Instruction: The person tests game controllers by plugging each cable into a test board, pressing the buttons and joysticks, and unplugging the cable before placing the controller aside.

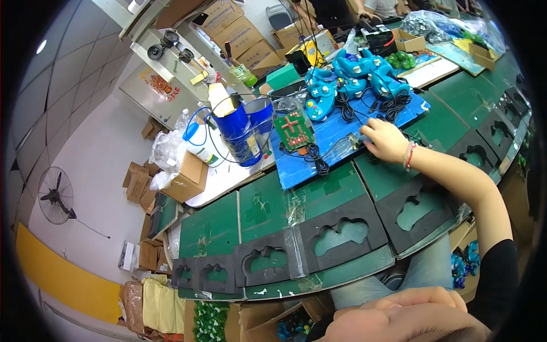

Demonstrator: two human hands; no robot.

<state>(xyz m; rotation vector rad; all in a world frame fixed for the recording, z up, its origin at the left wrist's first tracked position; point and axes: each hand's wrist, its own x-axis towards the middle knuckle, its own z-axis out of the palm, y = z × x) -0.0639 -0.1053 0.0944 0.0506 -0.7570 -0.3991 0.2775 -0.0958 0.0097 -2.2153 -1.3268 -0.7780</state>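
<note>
My right hand [386, 141] reaches in from the right to the front edge of a blue board [293, 175]. Its fingers are pinched together over the edge; whatever they hold is too small to make out. Just left of them are a clear plastic piece [343, 146] and a coiled black cable [315, 159]. A green circuit board [294, 130] with red markings leans behind the cable. Teal game controllers [353, 74] with black cords are heaped on the board's far part. Low in the view, my left hand [424, 297] is near my body with fingers curled; its palm side is hidden.
Black foam pieces with controller-shaped cutouts [342, 238] line the near edge of the green table [219, 225]. Blue containers [239, 137], a white bottle [200, 145] and a cardboard box [191, 176] stand at left. Open boxes [265, 325] sit below the table. Other people work at the far side.
</note>
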